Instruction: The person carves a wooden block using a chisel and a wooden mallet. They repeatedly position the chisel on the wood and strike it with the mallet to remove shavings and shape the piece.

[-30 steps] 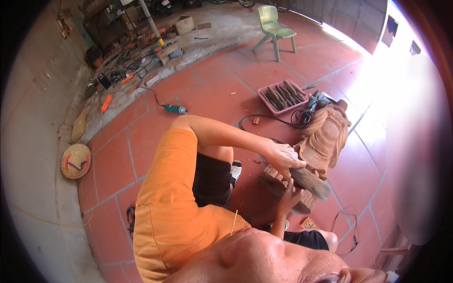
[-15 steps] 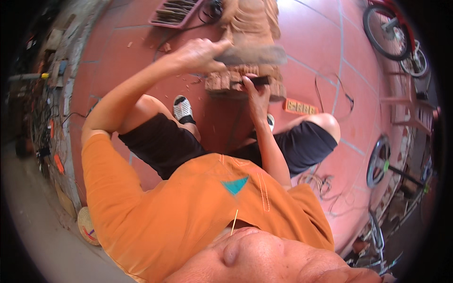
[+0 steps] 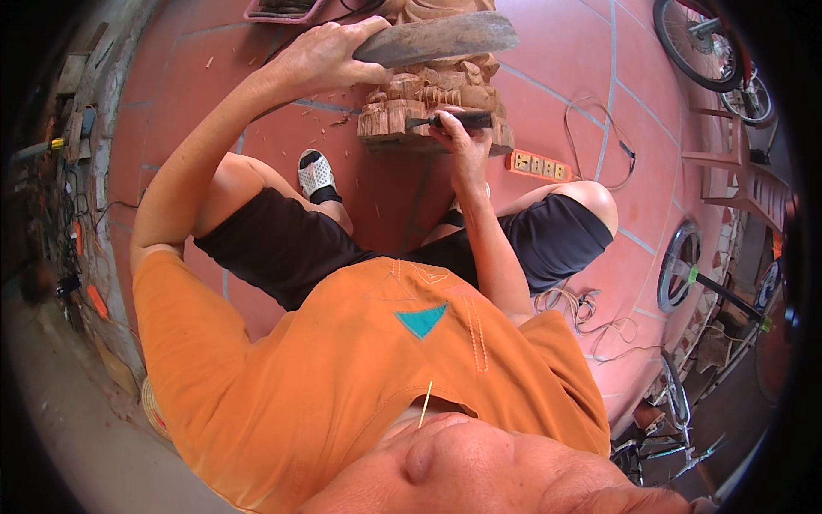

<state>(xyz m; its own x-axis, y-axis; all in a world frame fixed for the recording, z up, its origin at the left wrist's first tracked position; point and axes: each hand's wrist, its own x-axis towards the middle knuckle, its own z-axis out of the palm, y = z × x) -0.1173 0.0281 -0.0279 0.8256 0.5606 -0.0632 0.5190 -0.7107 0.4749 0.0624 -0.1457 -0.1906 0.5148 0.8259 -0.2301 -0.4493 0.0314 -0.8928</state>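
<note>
A carved wooden figure (image 3: 437,86) stands before me, its blocky base nearest to me and its upper part cut off by the top edge. My left hand (image 3: 330,56) is closed round one end of a long, flat, greyish bat that looks wooden (image 3: 445,38). The bat lies across the view over the carving, apart from the chisel. My right hand (image 3: 466,147) is closed round a dark-handled chisel (image 3: 473,120) at the front of the base. Its narrow blade points left, close to the wood; whether the tip touches cannot be seen.
Wood chips (image 3: 317,137) lie on the red tiled floor (image 3: 548,103). An orange power strip (image 3: 538,165) sits right of the carving, near a looped cable (image 3: 629,158). A pink crate (image 3: 282,10) is at the far left. Bicycle wheels (image 3: 698,43) and a plastic chair (image 3: 753,193) stand right.
My left hand has moved the bat farther up the carving, away from the chisel. The right hand keeps the chisel at the base. The whole view has shifted slightly.
</note>
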